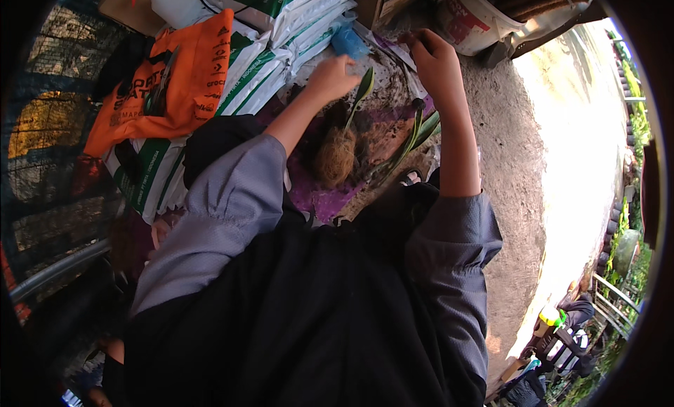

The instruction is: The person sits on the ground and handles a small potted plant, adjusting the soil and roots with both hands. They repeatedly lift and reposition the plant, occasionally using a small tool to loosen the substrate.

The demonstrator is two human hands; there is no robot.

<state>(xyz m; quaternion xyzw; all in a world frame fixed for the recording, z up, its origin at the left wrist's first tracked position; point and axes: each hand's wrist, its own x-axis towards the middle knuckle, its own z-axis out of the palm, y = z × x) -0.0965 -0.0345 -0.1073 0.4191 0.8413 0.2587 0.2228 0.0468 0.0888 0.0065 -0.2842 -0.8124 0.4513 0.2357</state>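
My left hand (333, 78) is over the work spot with its fingers curled in, close to the tip of a green, yellow-edged leaf (365, 85). That leaf rises from a brown fibrous clump (335, 158), which looks like coconut fibre around the plant's base. Farther right, my right hand (434, 56) is raised with bent fingers drawn together. Anything thin between the fingers of either hand is too small to make out. More long, stiff green leaves (423, 130) lie to the right of the clump, below my right hand. Beneath lies a purple sheet (335, 202) strewn with soil.
White-and-green filled bags (309, 28) are stacked at the far left, with an orange bag (175, 84) on top. A crumpled blue plastic bag (349, 40) sits beyond my left hand. At the far right stands a white bucket (484, 17). Concrete ground (509, 196) extends rightward.
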